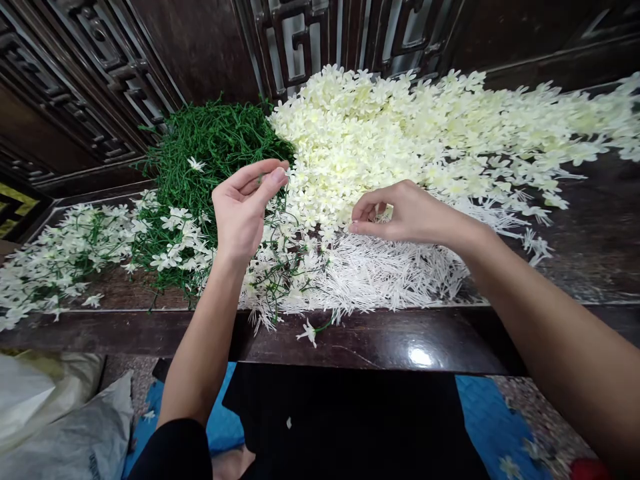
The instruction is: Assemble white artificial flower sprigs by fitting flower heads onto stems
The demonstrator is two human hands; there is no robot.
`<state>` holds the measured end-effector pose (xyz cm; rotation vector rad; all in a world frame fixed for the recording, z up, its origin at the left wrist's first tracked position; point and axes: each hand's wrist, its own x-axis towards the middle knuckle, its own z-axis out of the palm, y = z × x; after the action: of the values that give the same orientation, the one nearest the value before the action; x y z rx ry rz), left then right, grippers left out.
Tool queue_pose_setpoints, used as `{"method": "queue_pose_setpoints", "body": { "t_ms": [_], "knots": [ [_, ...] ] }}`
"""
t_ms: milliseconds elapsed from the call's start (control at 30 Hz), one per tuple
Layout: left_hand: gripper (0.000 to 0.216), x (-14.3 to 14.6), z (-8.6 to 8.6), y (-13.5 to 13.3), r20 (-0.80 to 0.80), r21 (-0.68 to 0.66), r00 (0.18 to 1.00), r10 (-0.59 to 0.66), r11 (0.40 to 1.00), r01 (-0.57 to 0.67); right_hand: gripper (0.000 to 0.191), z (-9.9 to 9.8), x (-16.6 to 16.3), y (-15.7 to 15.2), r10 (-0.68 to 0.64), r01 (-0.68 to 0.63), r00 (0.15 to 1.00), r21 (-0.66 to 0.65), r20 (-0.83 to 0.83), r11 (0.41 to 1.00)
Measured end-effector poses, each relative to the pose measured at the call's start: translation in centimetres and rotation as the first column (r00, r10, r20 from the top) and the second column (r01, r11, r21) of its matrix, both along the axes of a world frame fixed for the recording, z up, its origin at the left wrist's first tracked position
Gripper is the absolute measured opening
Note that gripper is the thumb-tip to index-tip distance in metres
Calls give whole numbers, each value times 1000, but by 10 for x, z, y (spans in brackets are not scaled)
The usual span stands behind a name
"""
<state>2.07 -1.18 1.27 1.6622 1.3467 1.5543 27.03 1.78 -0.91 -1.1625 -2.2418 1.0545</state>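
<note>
Your left hand (243, 210) is raised above the table (400, 333), palm turned toward you. Its grip is pressed together: thumb and forefinger are pinching a thin green stem (260, 179), of which only small parts are showing. Your right hand (405, 213) is at three o'clock from the left one, with fingers curled and the thumb tip near the forefinger. I cannot tell if this grip is closed fully, or if something small is inside it.

At eleven o'clock from your left hand lies the heap of green stems (210, 137), and one white flower (196, 165) rests on top of it. At nine o'clock you have a spread of white flowers with green stems (75, 247). At eleven o'clock from your right hand rises the big heap of cream blossoms (360, 133), which stretches also toward two o'clock. At six o'clock, under this hand, is the pile of thin white sticks (395, 270). A single flower (309, 333) with its stem lies on the front edge of the table, at five o'clock from your left hand. Behind the heaps, at twelve o'clock, stands a dark carved panel (300, 47).
</note>
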Motion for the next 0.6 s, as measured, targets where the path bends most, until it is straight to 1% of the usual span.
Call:
{"method": "queue_pose_setpoints", "body": {
  "t_ms": [100,233,333,467,600],
  "knots": [
    [24,3,1,-3,-8,-64,999,-35,997,35,31,0,5,2,62,-60,998,-54,23,997],
    [29,6,-1,-5,-23,-154,996,-90,984,85,20,-2,8,5,68,-68,997,-23,26,997],
    [36,7,-4,-5,-41,-191,988,-149,972,139,17,0,7,5,29,-29,999,17,22,999],
    [47,8,-6,-5,-68,-193,974,-218,960,201,20,9,3,0,-60,63,996,44,-61,997],
    [60,10,-5,-7,-133,-210,970,-204,962,173,29,18,2,-6,-131,128,974,-28,-185,991]
  ]
}}
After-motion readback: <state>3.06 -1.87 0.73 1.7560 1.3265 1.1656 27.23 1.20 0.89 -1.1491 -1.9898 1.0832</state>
